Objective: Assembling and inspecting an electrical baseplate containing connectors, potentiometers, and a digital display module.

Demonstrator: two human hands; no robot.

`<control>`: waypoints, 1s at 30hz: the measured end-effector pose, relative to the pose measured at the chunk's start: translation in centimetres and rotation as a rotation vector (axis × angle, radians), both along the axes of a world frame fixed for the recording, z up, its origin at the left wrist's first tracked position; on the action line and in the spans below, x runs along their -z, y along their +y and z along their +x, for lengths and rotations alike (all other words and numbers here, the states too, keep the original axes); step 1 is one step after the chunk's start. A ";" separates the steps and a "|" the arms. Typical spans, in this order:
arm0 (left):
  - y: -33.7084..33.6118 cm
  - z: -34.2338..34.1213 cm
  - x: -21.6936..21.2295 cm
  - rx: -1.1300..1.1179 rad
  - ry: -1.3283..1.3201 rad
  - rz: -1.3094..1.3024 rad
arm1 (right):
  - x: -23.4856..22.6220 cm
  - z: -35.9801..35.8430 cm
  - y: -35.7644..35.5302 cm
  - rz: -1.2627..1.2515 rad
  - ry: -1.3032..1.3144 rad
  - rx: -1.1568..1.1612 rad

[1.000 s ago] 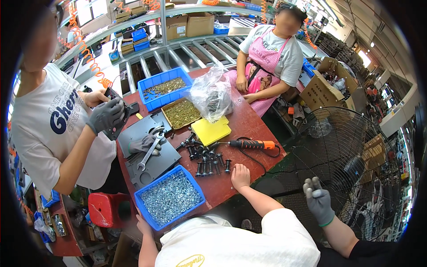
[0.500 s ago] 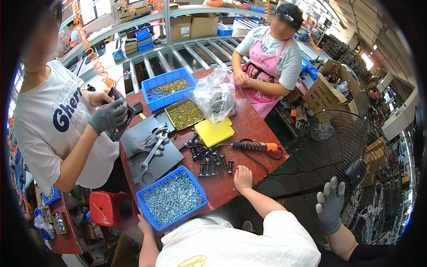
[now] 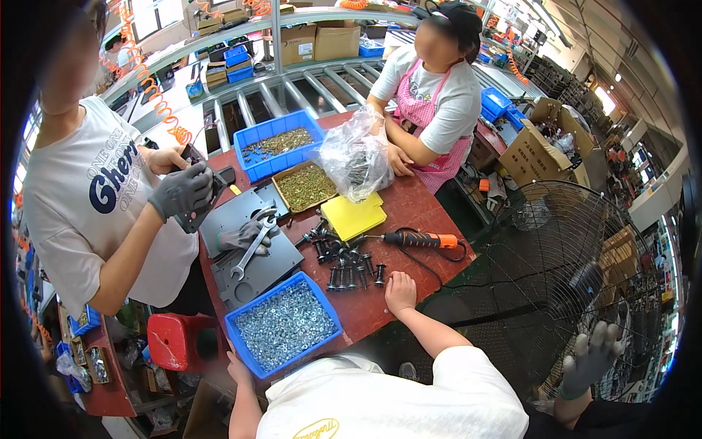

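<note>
My right hand (image 3: 400, 293) lies fairly flat on the red table (image 3: 365, 313), holding nothing. Just beyond it stand several black bolts (image 3: 355, 271). My left hand (image 3: 238, 369) rests with its fingers extended against the near left side of a blue bin (image 3: 334, 314) of small silvery nuts; part of this hand is hidden. Past that bin, an open-end wrench (image 3: 252, 252) and a grey glove (image 3: 235, 238) lie on dark metal plates (image 3: 270, 263). An orange and black power screwdriver (image 3: 420, 239) lies beyond my right hand, its cable curling on the table.
A blue bin (image 3: 316, 137) and a box of small brass-coloured parts (image 3: 306, 186) sit farther back, near a plastic bag (image 3: 351, 161) and yellow sheets (image 3: 355, 218). Co-workers stand left and far right. Another person's gloved hand (image 3: 592, 358) is near a wire-guarded fan (image 3: 578, 256).
The co-worker in the pink apron has leaned in to the table, an arm by the plastic bag. The gloved hand at the right has shifted right and down. My hands stay put.
</note>
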State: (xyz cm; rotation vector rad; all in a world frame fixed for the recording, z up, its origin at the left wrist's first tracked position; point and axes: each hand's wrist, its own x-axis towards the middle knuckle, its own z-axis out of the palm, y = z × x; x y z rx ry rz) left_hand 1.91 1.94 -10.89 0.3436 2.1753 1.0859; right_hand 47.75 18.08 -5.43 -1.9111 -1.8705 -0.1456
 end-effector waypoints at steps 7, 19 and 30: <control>-0.1 0.0 -0.3 0.000 -0.004 0.006 | 0.0 -0.1 0.0 0.002 -0.010 -0.001; -0.3 -0.7 1.2 -0.016 0.043 -0.028 | -0.1 -0.2 0.0 -0.003 0.006 -0.004; 0.0 0.2 -0.3 -0.029 0.012 0.018 | -0.3 -0.2 0.0 0.002 -0.007 -0.002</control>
